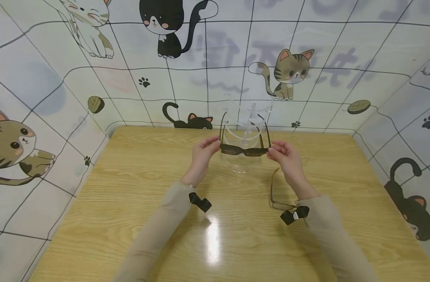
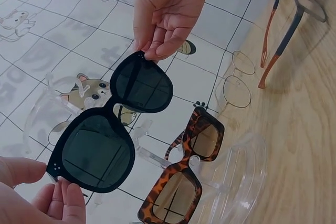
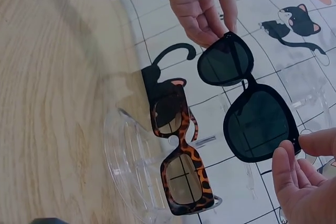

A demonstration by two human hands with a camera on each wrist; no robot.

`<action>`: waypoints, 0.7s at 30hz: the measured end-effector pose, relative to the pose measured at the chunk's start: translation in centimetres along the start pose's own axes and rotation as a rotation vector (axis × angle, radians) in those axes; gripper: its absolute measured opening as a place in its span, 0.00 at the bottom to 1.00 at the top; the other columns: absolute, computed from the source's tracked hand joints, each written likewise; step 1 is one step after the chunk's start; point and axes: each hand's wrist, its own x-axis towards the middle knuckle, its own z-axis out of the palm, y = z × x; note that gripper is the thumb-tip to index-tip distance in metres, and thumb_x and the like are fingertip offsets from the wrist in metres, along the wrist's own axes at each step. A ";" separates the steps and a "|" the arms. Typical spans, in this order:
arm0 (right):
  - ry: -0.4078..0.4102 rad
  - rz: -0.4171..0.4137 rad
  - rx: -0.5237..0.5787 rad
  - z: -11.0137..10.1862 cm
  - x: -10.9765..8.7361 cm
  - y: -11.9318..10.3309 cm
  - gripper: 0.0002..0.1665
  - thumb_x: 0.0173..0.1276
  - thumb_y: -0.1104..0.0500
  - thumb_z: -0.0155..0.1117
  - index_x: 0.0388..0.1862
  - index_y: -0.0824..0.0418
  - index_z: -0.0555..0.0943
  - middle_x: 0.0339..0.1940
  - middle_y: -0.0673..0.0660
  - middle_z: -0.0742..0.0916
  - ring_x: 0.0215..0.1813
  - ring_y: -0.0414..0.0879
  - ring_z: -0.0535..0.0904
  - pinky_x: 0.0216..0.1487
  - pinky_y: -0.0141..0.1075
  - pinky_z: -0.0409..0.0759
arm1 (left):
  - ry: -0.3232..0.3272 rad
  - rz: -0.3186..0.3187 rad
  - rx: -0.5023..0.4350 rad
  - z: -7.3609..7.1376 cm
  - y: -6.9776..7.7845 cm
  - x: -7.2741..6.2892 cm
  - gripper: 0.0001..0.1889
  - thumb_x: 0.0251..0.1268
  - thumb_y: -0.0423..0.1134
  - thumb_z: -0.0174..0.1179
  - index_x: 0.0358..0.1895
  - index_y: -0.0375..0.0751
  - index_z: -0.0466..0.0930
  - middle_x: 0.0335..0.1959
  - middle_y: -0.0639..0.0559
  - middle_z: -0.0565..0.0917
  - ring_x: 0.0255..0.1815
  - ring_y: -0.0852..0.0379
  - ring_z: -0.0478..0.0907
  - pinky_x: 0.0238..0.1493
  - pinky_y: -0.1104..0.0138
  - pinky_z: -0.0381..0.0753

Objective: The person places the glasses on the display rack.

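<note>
Black sunglasses with dark lenses are held level by both hands in front of a clear plastic display stand. My left hand pinches one end of the frame between thumb and fingers. At the opposite end, my right hand pinches the other hinge corner. The temples are unfolded and point back toward the stand. Tortoiseshell sunglasses with brown lenses rest on the stand, below the black pair; the right wrist view also shows these tortoiseshell sunglasses above the stand's clear base.
Eyeglasses with brown-tipped temples lie on the wooden table near the right forearm. Thin round wire glasses lie farther back on the right. A cat-patterned covering encloses the table's back and sides.
</note>
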 end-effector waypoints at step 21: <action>0.080 0.087 0.066 0.2 4.6 0.8 0.23 0.69 0.68 0.55 0.59 0.78 0.65 0.36 0.53 0.80 0.35 0.36 0.79 0.46 0.28 0.80 | 0.108 0.018 -0.040 1.8 -1.1 3.8 0.14 0.61 0.26 0.60 0.50 0.28 0.78 0.44 0.45 0.80 0.38 0.61 0.77 0.49 0.68 0.79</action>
